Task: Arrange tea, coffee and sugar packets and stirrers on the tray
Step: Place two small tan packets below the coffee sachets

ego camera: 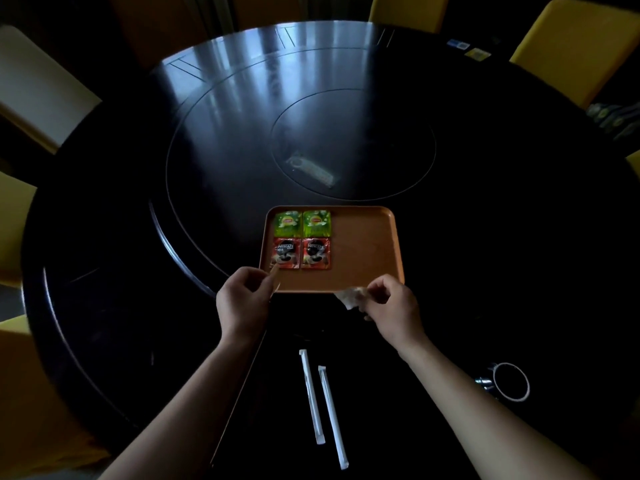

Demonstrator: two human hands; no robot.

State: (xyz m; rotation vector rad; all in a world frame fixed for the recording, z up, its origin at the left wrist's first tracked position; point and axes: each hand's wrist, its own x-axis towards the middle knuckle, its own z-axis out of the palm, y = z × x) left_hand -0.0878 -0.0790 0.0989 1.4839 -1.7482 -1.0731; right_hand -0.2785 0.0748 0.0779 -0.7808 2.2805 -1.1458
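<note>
A person seated at the 6 o'clock edge of a dark round table (pixel 104 306) works over an orange tray (pixel 367 258) set just in front of them. Four packets fill the tray's left half in a neat block: two green tea packets (pixel 302 223) side by side toward 12 o'clock, and two red coffee packets (pixel 300 253) directly below them, toward 6 o'clock. The tray's right half is bare.

The left hand (pixel 242 299) hovers at the tray's 7 o'clock corner, fingers curled and pinching a thin tan packet (pixel 275 276), seen edge-on. The right hand (pixel 391 306) hangs at the tray's 5 o'clock edge, thumb and fingers clamped on a pale, crumpled packet (pixel 349 296); its printing is too blurred to read.

Two paper-wrapped stirrers (pixel 320 403) lie side by side on the table between the forearms, well short of the tray. A white-rimmed round object (pixel 512 381) sits at the table's 4 o'clock edge. Yellow chairs (pixel 571 46) ring the table.
</note>
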